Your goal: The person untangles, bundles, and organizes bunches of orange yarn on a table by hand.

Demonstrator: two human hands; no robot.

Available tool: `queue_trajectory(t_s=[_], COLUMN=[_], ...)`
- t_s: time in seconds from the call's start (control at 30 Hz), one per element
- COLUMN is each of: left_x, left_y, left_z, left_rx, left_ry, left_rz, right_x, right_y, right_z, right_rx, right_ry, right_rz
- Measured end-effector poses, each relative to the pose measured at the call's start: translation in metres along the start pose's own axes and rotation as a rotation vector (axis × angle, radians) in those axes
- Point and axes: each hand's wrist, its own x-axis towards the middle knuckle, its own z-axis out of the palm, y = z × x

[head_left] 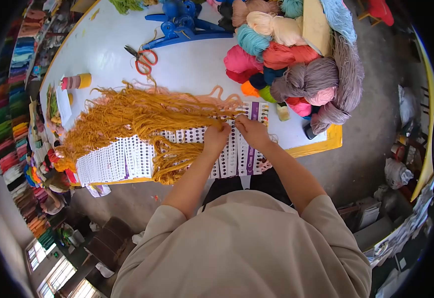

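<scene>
A big bundle of mustard-yellow yarn strands [137,116] lies spread across the white table [187,64]. Under it run overlapping white colour sample cards [115,160] along the table's near edge. My left hand [216,138] pinches the ends of the yellow strands over a card. My right hand [251,130] is closed beside it on the same strands, next to a card with a purple stripe [251,149]. The two hands nearly touch.
A heap of yarn skeins in pink, teal, grey and cream [296,54] fills the table's far right. Orange-handled scissors [142,59] and a blue winder frame [182,25] lie beyond the yarn. A yarn cone [76,81] stands left. Shelves of coloured yarn [13,99] line the left wall.
</scene>
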Motion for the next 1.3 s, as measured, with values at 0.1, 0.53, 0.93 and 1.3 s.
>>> queue_trajectory(t_s=[0.1,0.53,0.93,1.3], left_x=[0.011,0.024,0.035,0.021], left_y=[-0.013,0.008,-0.018,-0.004], left_z=[0.001,-0.006,-0.068,-0.054], left_rx=[0.134,-0.341,-0.165,-0.368], left_ry=[-0.011,-0.342,-0.074,-0.074], left_rz=[0.109,-0.145,-0.008,-0.033], right_x=[0.004,0.014,0.008,-0.003], right_y=[0.0,0.009,0.003,-0.019], right_z=[0.0,-0.001,-0.003,0.011], right_rx=[-0.035,0.15,0.184,-0.123], right_ry=[-0.018,-0.043,-0.07,0.017], right_rz=[-0.012,0.043,0.113,0.065])
